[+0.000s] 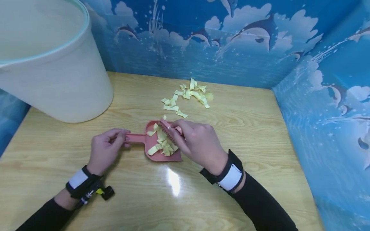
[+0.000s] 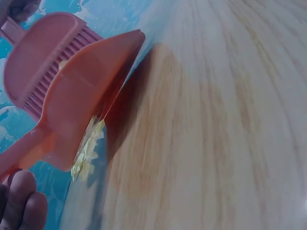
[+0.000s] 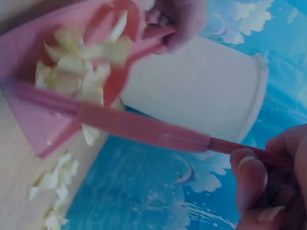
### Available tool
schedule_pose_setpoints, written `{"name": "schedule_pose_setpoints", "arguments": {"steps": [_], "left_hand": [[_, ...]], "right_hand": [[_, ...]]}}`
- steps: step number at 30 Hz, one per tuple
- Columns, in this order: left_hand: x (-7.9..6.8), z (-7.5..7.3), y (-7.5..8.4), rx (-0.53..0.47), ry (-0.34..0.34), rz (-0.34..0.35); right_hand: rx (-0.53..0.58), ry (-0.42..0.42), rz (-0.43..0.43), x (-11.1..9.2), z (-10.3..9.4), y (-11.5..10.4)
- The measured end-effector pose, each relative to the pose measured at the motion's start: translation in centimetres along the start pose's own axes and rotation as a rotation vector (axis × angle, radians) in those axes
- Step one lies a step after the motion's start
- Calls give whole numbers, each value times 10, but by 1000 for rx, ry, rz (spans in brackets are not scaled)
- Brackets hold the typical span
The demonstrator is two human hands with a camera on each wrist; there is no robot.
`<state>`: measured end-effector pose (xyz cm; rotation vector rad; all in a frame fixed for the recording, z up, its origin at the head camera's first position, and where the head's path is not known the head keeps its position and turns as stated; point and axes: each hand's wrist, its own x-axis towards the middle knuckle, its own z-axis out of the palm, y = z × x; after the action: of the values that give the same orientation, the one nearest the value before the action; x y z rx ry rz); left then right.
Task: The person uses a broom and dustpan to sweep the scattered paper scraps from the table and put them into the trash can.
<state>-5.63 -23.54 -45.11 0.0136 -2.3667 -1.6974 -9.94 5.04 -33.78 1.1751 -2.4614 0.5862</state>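
Note:
My left hand [image 1: 105, 149] grips the handle of a pink dustpan [image 1: 162, 158] on the wooden table. Pale yellow paper-like scraps [image 1: 167, 148] lie heaped in the pan. With its bristles over the pan, a small pink hand brush [image 1: 167, 131] is held by its handle in my right hand [image 1: 199, 142]. In the left wrist view the brush [image 2: 38, 57] shows behind the dustpan [image 2: 81, 86], whose outer side faces the camera. The right wrist view catches the brush [image 3: 144, 130] slanting across the pan, slightly blurred. More scraps [image 1: 197, 95] lie loose on the table beyond the pan.
A tall white bin [image 1: 78, 77] with a pale blue rim stands at the back left of the table [image 1: 231, 106]. Blue dolphin-printed sheeting [image 1: 179, 54] rises along the back and right edges. Wrist straps with camera gear sit on both wrists.

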Motion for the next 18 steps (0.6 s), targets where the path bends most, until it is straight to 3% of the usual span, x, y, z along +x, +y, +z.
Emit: {"name": "schedule_pose_setpoints", "arguments": {"steps": [6, 11, 15, 18], "left_hand": [[-1, -3, 1, 4, -10, -23], [-1, -14, 8, -35, 4, -35], [2, -33, 22, -155, 32, -63], [6, -57, 41, -273, 71, -118]], "right_hand": [[17, 143, 46, -3, -30, 10], [-45, 245, 108, -19, -56, 29], [-92, 267, 173, -39, -67, 43], [-115, 244, 216, -56, -69, 52]]}}
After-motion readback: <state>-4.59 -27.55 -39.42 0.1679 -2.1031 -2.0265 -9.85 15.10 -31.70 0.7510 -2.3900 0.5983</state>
